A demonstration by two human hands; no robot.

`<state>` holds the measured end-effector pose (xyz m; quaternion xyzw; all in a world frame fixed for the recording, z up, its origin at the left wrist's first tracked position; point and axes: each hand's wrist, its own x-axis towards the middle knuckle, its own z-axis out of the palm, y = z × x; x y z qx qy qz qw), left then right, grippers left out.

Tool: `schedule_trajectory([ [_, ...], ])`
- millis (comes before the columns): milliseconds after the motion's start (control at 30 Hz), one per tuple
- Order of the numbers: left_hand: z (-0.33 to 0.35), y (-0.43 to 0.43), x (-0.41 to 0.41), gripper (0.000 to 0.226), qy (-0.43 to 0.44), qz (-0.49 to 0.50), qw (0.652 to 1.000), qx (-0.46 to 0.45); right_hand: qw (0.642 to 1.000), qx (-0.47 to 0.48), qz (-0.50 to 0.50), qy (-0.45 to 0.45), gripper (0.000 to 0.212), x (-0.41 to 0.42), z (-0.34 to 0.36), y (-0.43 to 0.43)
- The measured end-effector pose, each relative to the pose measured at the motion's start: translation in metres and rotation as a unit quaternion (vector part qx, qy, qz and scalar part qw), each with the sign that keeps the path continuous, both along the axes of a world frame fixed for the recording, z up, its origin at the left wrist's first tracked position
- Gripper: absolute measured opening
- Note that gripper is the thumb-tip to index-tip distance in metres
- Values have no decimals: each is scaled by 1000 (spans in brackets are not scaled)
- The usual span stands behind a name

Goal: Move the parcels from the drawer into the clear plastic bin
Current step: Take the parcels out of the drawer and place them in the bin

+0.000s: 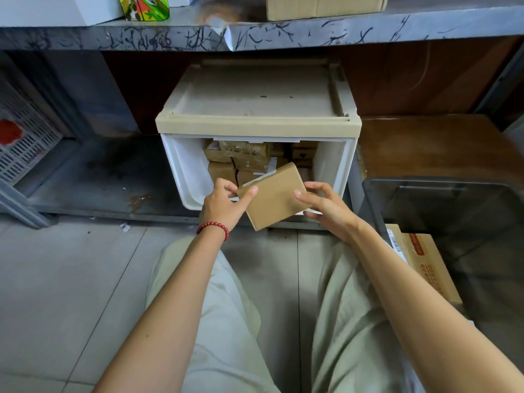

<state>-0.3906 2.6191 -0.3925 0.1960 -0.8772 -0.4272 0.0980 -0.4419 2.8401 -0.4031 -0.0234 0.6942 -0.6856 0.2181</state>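
Both hands grip one flat brown parcel (272, 195) just before the open drawer (187, 177): left hand (222, 204) at its nine o'clock edge, right hand (326, 207) at three o'clock. The clear plastic bin (442, 205) sits at three o'clock.

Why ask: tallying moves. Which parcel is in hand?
The plain brown parcel gripped by left hand and right hand before the drawer; those inside lie stacked.

Drawer parcels (249, 157) partly hidden behind held parcel (273, 195), their labels too blurred to read, bin (442, 205) cut by right edge, carton (326, 7) by top edge
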Motion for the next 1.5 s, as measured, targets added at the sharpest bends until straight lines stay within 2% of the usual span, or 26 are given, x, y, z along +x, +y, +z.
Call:
schedule_trajectory([
  [133, 2, 1, -1, 48, 16, 8, 999, 31, 1000, 7, 0, 14, 37, -3, -4, 3],
  [267, 6, 6, 2, 49, 20, -31, 998, 53, 999, 26, -32, 5, 21, -6, -2, 7],
  [400, 9, 8, 4, 50, 24, -74, 994, 70, 997, 58, -50, -11, 43, -8, -2, 10],
  [533, 11, 7, 7, 59, 24, -110, 990, 86, 995, 85, -55, -23, 82, -5, 1, 9],
  [633, 13, 7, 8, 71, 28, -135, 985, 100, 994, 96, -49, -19, 94, -4, 3, 9],
  [700, 14, 6, 8, 80, 30, -150, 983, 104, 993, 105, -53, -18, 88, -3, 5, 10],
  [867, 14, 5, 4, 97, 30, -163, 983, 77, 992, 94, -74, 39, 51, -1, 6, 10],
  [933, 16, 9, 3, 94, 33, -172, 982, 76, 993, 60, -91, 53, 54, -2, 8, 13],
  [1033, 18, 29, 0, 93, 31, -209, 969, 128, 987, 5, -151, 52, 60, -4, 17, 27],
  [1167, 23, 74, -13, 91, 60, -228, 959, 161, 985, -39, -166, 23, 59, 1, 20, 57],
  [1233, 29, 100, -23, 82, 72, -238, 958, 145, 977, -49, -206, 18, 54, 9, 20, 74],
  [1333, 39, 142, -37, 83, 59, -276, 954, 100, 972, -73, -224, 18, 50, 23, 19, 106],
  [1500, 38, 217, -53, 84, 29, -325, 944, 52, 954, -116, -277, -9, 58, 42, 8, 170],
])
